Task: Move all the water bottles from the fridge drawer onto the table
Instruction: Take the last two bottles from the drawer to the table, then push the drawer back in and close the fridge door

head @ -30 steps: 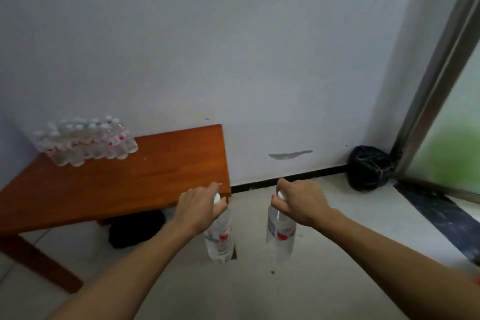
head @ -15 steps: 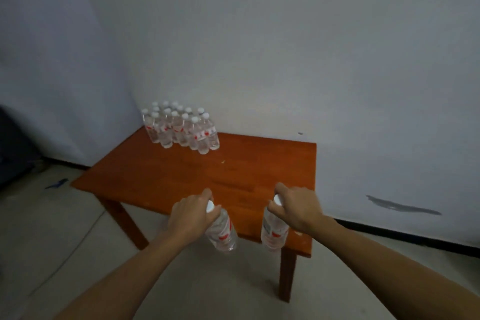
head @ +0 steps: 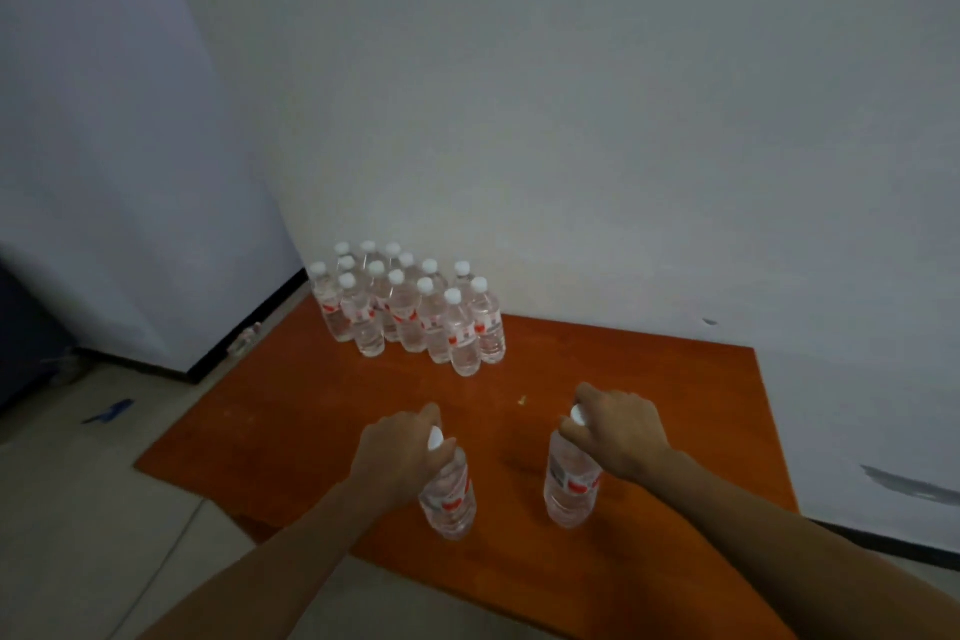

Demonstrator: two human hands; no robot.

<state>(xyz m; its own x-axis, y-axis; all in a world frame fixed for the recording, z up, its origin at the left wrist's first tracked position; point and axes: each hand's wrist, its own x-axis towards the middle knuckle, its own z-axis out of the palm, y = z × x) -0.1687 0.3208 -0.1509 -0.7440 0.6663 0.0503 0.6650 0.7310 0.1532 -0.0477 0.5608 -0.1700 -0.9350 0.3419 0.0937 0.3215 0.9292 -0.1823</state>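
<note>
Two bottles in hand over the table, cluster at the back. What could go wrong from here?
1. Both hands, left hand and right hand, grip only at the caps, so the left bottle or right bottle might swing or slip.
2. The standing bottles are packed tight; nudging one could topple several.
3. Both bottles hang near the table front edge; set there, they could get knocked off.

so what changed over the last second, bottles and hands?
The view swung left and closed on the table. Both carried bottles went from hanging over the floor to over the tabletop: left hand with its bottle, right hand with its bottle. Both grips at the caps unchanged. The bottle cluster stayed put.
</note>
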